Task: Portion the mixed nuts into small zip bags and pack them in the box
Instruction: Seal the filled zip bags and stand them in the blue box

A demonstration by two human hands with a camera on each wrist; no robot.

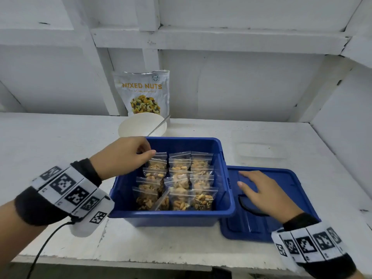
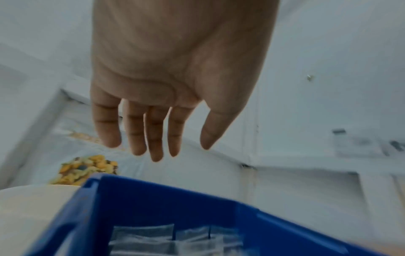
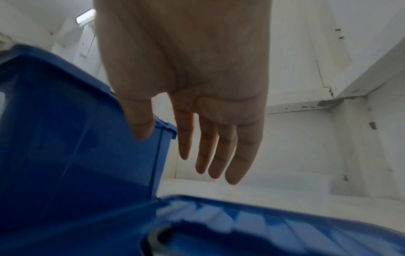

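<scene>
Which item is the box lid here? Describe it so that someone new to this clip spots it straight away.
Start at the open blue box of nut bags in the middle of the white table. The lid lies flat on the table against the box's right side, under the right hand. It is the only flat blue piece, ribbed, holding nothing.

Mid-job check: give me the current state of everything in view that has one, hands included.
Blue plastic box: open, lid off, packed with bags.
Small clear zip bags of nuts: filled, standing in rows.
Blue plastic lid: flat on table, right of box.
White paper bowl: upright, utensil inside.
Mixed nuts pouch: upright against wall.
Left hand: over box's back left corner, holds nothing.
Right hand: open, over lid.
</scene>
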